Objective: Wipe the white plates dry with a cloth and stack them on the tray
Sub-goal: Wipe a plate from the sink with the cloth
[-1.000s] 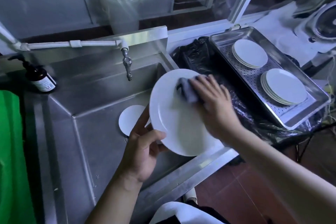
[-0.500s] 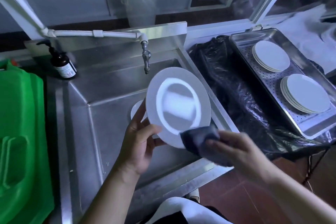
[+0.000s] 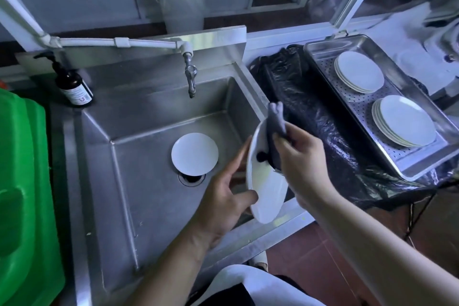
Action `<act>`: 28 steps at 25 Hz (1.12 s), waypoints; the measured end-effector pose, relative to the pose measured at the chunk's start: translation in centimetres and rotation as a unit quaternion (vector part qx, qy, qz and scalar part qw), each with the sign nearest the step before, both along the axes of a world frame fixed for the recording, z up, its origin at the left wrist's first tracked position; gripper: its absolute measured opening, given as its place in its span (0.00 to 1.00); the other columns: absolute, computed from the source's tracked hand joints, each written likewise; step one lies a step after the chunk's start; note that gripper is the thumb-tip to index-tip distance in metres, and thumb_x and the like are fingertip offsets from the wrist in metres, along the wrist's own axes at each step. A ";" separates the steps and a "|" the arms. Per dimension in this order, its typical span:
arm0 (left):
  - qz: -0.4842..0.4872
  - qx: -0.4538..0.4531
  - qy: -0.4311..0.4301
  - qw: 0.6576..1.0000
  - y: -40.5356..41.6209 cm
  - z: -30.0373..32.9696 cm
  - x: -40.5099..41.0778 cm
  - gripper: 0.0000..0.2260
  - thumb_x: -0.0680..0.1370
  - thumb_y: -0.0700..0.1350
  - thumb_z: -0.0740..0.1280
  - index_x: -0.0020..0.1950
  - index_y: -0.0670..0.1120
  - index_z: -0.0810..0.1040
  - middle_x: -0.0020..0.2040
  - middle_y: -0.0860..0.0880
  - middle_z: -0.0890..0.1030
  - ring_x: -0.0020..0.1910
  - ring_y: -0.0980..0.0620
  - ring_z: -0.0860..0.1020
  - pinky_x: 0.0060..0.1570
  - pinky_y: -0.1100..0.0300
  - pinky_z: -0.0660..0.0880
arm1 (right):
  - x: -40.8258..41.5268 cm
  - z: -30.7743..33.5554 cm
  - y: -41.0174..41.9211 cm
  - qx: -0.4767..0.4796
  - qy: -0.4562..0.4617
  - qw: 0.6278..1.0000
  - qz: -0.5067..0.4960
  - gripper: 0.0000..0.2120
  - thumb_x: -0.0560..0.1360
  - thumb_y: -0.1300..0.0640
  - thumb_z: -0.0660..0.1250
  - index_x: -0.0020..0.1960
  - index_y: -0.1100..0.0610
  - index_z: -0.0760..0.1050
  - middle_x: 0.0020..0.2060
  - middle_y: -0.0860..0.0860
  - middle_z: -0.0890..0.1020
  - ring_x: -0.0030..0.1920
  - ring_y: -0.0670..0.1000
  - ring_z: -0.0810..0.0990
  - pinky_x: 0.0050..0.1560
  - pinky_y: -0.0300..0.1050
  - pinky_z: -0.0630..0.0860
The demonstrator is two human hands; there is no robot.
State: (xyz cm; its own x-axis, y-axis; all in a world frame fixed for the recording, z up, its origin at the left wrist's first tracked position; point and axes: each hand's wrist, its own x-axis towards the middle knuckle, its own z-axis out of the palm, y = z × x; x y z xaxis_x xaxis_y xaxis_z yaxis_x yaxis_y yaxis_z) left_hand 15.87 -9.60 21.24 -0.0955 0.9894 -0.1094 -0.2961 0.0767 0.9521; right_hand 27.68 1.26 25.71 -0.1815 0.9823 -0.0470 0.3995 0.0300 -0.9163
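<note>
My left hand (image 3: pixel 223 196) grips a white plate (image 3: pixel 267 194) by its lower rim, holding it nearly edge-on over the right side of the steel sink (image 3: pixel 139 181). My right hand (image 3: pixel 301 159) pinches a dark grey cloth (image 3: pixel 275 124) folded over the plate's upper rim. Another white plate (image 3: pixel 195 153) lies flat in the sink over the drain. At the right, a perforated steel tray (image 3: pixel 412 169) holds two stacks of white plates, a far stack (image 3: pixel 359 75) and a near stack (image 3: pixel 404 120).
A tap (image 3: pixel 190 74) hangs over the sink's back wall. A brown pump bottle (image 3: pixel 74 84) stands at the sink's back left corner. A green plastic container (image 3: pixel 22 194) fills the left edge. Black plastic sheeting (image 3: pixel 310 112) lies between sink and tray.
The plate has turned from facing me to nearly edge-on. My right hand with the cloth moved from the plate's bottom rim up to its top rim.
</note>
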 end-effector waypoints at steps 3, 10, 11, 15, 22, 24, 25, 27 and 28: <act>0.025 -0.011 -0.043 0.999 0.4 -0.6 -0.7 0.38 0.73 0.31 0.64 0.75 0.65 0.71 0.62 0.51 0.84 0.61 0.49 0.82 0.51 0.47 0.83 | -0.1 -0.2 -2.6 0.022 -0.030 0.994 0.105 0.18 0.78 0.61 0.65 0.62 0.45 0.82 0.44 0.43 0.86 0.37 0.46 0.80 0.41 0.48 0.77; 0.044 0.001 -0.204 0.978 -0.1 -1.2 -2.0 0.26 0.74 0.46 0.66 0.74 0.52 0.76 0.66 0.40 0.81 0.63 0.40 0.80 0.50 0.44 0.82 | 1.5 -1.5 -6.7 0.052 -0.048 0.973 0.219 0.23 0.75 0.65 0.70 0.66 0.46 0.78 0.63 0.33 0.76 0.70 0.35 0.70 0.70 0.33 0.67; 0.041 0.005 -0.229 0.973 0.0 -1.3 -2.0 0.26 0.76 0.48 0.66 0.75 0.52 0.74 0.69 0.39 0.79 0.66 0.39 0.79 0.54 0.44 0.81 | 1.6 -1.5 -6.9 0.066 -0.059 0.970 0.227 0.22 0.76 0.65 0.70 0.66 0.47 0.78 0.63 0.33 0.75 0.71 0.36 0.69 0.70 0.33 0.66; 0.086 0.019 -0.212 0.973 0.2 -1.8 -2.2 0.24 0.79 0.39 0.63 0.76 0.49 0.71 0.72 0.36 0.75 0.70 0.29 0.73 0.65 0.34 0.74 | 3.0 -2.2 -7.7 0.093 -0.112 0.947 0.285 0.20 0.77 0.62 0.66 0.67 0.50 0.79 0.66 0.40 0.78 0.73 0.41 0.69 0.72 0.36 0.65; 0.157 -0.053 -0.187 0.968 0.3 -1.8 -4.5 0.27 0.76 0.45 0.65 0.75 0.58 0.71 0.71 0.46 0.77 0.70 0.37 0.74 0.49 0.33 0.80 | 10.0 -1.0 -3.4 -0.113 -0.142 0.944 0.275 0.16 0.77 0.39 0.67 0.56 0.47 0.85 0.40 0.49 0.85 0.40 0.47 0.81 0.45 0.55 0.79; 0.158 -0.066 -0.187 0.967 0.1 -2.0 -4.4 0.27 0.75 0.45 0.65 0.74 0.60 0.72 0.70 0.48 0.77 0.69 0.37 0.74 0.48 0.36 0.80 | 11.1 -0.7 -2.1 -0.017 -0.134 0.983 0.124 0.06 0.76 0.43 0.69 0.51 0.39 0.84 0.40 0.53 0.86 0.37 0.44 0.79 0.39 0.47 0.78; 0.157 -0.079 -0.179 0.968 0.0 -2.2 -4.1 0.27 0.75 0.44 0.65 0.74 0.61 0.73 0.69 0.49 0.78 0.68 0.38 0.74 0.47 0.37 0.81 | 11.1 -0.6 -1.8 0.054 -0.145 0.986 0.058 0.07 0.78 0.49 0.69 0.50 0.37 0.82 0.38 0.56 0.84 0.34 0.44 0.76 0.36 0.44 0.75; 0.153 -0.112 -0.169 0.967 0.0 -2.4 -2.9 0.28 0.73 0.43 0.65 0.71 0.63 0.75 0.64 0.52 0.81 0.65 0.39 0.76 0.45 0.39 0.81 | 9.5 -1.0 -1.8 0.150 -0.131 0.980 0.008 0.13 0.80 0.61 0.69 0.57 0.44 0.82 0.40 0.53 0.85 0.36 0.46 0.77 0.38 0.44 0.75; 0.148 -0.125 -0.172 0.966 0.0 -2.5 -2.3 0.28 0.73 0.43 0.65 0.70 0.63 0.76 0.62 0.52 0.83 0.63 0.40 0.78 0.44 0.40 0.81 | 8.0 -1.2 -2.2 0.172 -0.127 0.976 0.048 0.15 0.78 0.66 0.69 0.60 0.50 0.82 0.46 0.48 0.86 0.42 0.46 0.80 0.44 0.45 0.78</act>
